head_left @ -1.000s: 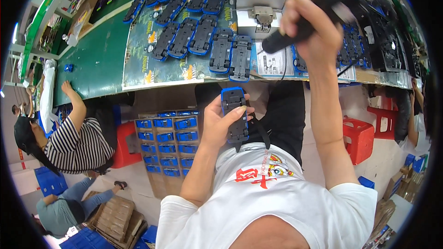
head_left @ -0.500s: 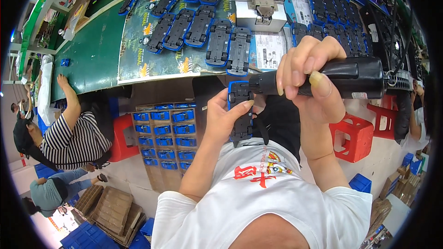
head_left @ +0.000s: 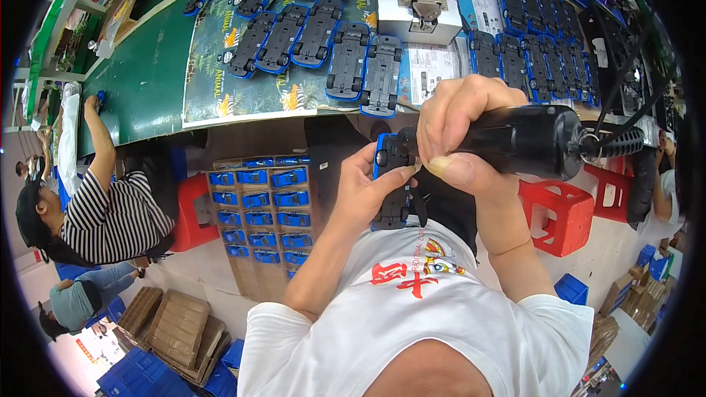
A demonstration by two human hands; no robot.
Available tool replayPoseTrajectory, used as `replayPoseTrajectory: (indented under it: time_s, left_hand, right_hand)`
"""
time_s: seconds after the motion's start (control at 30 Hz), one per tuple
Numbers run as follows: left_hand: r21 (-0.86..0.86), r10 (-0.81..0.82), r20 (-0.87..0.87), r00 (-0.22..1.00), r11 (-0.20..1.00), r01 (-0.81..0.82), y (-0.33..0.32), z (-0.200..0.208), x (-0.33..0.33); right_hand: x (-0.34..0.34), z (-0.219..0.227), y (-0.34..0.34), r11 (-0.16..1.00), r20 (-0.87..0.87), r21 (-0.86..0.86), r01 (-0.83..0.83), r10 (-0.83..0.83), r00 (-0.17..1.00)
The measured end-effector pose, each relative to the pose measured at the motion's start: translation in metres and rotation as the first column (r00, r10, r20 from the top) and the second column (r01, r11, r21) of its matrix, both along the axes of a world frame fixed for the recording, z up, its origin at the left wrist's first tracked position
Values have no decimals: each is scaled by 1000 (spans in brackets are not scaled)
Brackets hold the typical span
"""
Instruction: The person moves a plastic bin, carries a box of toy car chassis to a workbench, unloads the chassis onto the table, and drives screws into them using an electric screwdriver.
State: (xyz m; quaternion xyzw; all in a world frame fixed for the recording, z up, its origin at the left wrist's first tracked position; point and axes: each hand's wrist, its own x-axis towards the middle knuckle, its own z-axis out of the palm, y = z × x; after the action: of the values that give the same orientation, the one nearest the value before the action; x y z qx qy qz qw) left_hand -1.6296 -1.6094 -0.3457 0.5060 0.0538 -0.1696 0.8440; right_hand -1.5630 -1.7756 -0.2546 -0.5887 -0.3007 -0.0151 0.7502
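Observation:
A blue toy car (head_left: 392, 209) with its black underside facing up is gripped in my left hand (head_left: 360, 190), just beyond my shirt. My left thumb presses on the underside. My right hand (head_left: 471, 121) is wrapped round a black electric screwdriver (head_left: 529, 143), which lies nearly level with its front end at the car's upper part. The fingers of my right hand hide the tip, so I cannot tell whether it touches a screw. Rows of more upturned toy cars (head_left: 346, 66) lie on the table just beyond my hands.
A white fixture with a metal clamp (head_left: 425, 9) stands on the table (head_left: 140, 99). Left of my legs is a divided cardboard tray (head_left: 254, 276) of blue cars. Red stools (head_left: 555, 217) stand at both sides. A co-worker in a striped shirt (head_left: 121, 217) reaches onto the table at left.
My right hand and the screwdriver have moved down, and the hand has come closer to my left hand. The car has shifted slightly right. The co-worker's hand has reached a small blue object.

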Motion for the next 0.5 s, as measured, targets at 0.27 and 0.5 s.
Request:
replayPoseTrajectory:
  time_s: [0.27, 0.5]
  left_hand:
    - [-1, 6, -10, 1000, 1000, -6, -1, -1, 4]
    - [-33, -6, -48, 999, 999, 4, 4, -7, 3]
  right_hand:
    - [1, 1, -4, 1000, -8, 26, 17, -17, 1000]
    - [4, -3, -1, 1000, 31, -28, 12, -12, 999]
